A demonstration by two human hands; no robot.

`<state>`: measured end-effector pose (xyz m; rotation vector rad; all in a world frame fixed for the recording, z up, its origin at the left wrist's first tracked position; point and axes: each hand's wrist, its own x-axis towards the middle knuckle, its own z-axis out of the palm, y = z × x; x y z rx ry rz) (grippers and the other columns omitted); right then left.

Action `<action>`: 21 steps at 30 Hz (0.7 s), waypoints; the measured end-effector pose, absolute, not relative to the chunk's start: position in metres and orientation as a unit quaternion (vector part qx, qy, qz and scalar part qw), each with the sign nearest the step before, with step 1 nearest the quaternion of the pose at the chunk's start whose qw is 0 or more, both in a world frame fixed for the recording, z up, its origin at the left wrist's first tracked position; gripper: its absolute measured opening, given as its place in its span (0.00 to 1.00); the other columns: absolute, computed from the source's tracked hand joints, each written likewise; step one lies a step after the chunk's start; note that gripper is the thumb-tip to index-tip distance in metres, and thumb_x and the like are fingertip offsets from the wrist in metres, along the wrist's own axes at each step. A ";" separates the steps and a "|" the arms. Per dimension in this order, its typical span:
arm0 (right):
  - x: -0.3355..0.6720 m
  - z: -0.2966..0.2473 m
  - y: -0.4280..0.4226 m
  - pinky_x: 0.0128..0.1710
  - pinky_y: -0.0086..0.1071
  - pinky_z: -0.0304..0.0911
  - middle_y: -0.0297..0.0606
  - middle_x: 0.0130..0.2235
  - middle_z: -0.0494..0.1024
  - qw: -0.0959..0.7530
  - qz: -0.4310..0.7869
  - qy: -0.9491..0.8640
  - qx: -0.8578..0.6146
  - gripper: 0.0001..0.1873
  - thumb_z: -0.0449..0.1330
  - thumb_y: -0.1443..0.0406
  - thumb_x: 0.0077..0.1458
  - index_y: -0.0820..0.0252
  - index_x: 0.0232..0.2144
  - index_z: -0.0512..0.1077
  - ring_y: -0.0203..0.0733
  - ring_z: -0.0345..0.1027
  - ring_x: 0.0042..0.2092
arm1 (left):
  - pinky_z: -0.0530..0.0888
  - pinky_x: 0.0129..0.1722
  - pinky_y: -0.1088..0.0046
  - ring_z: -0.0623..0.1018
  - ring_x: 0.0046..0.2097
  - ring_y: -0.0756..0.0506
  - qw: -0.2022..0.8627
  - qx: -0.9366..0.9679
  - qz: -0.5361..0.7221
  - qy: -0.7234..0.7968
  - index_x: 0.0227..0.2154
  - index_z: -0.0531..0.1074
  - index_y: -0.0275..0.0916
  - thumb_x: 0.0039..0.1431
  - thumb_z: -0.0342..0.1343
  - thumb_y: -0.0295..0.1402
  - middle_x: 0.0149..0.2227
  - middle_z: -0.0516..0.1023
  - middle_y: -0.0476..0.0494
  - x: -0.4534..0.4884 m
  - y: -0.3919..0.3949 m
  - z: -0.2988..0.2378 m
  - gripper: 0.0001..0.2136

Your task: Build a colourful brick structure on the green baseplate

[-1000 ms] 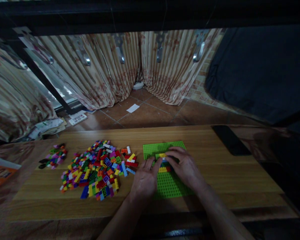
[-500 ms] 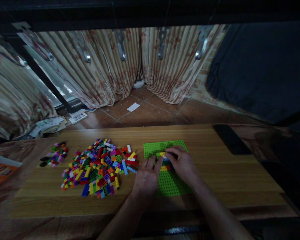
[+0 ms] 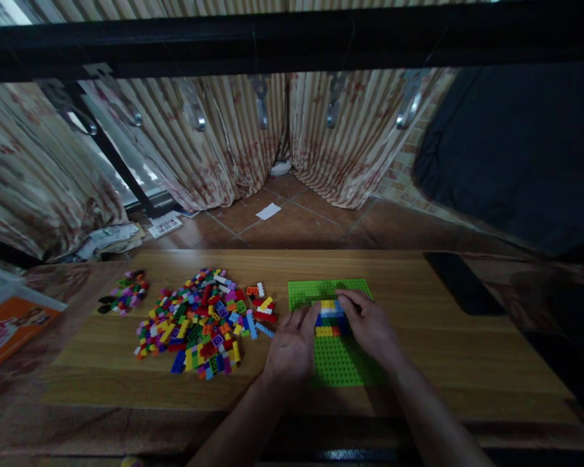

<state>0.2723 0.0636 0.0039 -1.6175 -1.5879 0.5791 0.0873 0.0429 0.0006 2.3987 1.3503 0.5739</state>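
Observation:
A green baseplate (image 3: 341, 364) lies on the wooden table (image 3: 418, 337) in front of me. On it sits a small block of stacked bricks (image 3: 329, 316) in yellow, white, blue, green and red. My left hand (image 3: 292, 347) rests flat on the plate's left edge, fingers stretched toward the block. My right hand (image 3: 370, 327) lies on the plate's right side, its curled fingertips touching the block's upper right corner. Left of the plate spreads a big pile of loose coloured bricks (image 3: 202, 324).
A smaller heap of bricks (image 3: 125, 293) sits at the table's far left. A black phone (image 3: 462, 290) lies at the back right. An orange box (image 3: 10, 324) stands off the left end. Beyond the table are tiled floor, curtains and scattered papers.
The view has tilted and shifted a little. My right fingers have slid off the top of the block to its right side, leaving more of it uncovered. My left hand stays put.

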 end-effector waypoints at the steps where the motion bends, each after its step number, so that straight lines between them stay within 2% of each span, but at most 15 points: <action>1: 0.274 0.005 0.064 0.48 0.44 0.65 0.44 0.43 0.78 0.389 0.227 -0.621 -0.641 0.17 0.50 0.58 0.60 0.58 0.41 0.76 0.46 0.72 0.45 | 0.69 0.55 0.59 0.70 0.55 0.39 0.183 0.831 0.225 0.474 0.62 0.55 0.33 0.59 0.44 0.23 0.55 0.69 0.32 0.086 0.043 0.001 0.27; 6: 0.276 0.005 0.064 0.50 0.46 0.65 0.41 0.45 0.80 0.373 0.257 -0.627 -0.634 0.17 0.51 0.59 0.59 0.55 0.44 0.75 0.47 0.72 0.47 | 0.70 0.54 0.60 0.72 0.53 0.42 0.239 0.811 0.263 0.466 0.64 0.49 0.37 0.60 0.42 0.23 0.53 0.72 0.36 0.082 0.046 0.006 0.28; 13: 0.273 0.007 0.061 0.49 0.47 0.65 0.42 0.44 0.80 0.352 0.271 -0.609 -0.657 0.19 0.51 0.59 0.57 0.57 0.45 0.75 0.48 0.72 0.46 | 0.70 0.56 0.61 0.72 0.55 0.42 0.253 0.811 0.264 0.457 0.64 0.51 0.36 0.58 0.44 0.22 0.54 0.71 0.36 0.083 0.047 0.010 0.29; 17: 0.275 0.010 0.061 0.49 0.47 0.65 0.43 0.44 0.80 0.353 0.258 -0.597 -0.673 0.19 0.51 0.58 0.57 0.58 0.44 0.75 0.48 0.73 0.45 | 0.73 0.53 0.63 0.73 0.53 0.43 0.256 0.785 0.294 0.481 0.61 0.56 0.40 0.62 0.44 0.25 0.53 0.72 0.38 0.077 0.047 0.019 0.24; 21: 0.277 0.010 0.061 0.43 0.43 0.68 0.43 0.45 0.79 0.370 0.236 -0.593 -0.675 0.19 0.52 0.56 0.56 0.56 0.43 0.75 0.47 0.74 0.43 | 0.73 0.50 0.62 0.75 0.49 0.43 0.206 0.727 0.355 0.551 0.52 0.66 0.40 0.60 0.48 0.25 0.46 0.75 0.41 0.056 0.059 0.026 0.18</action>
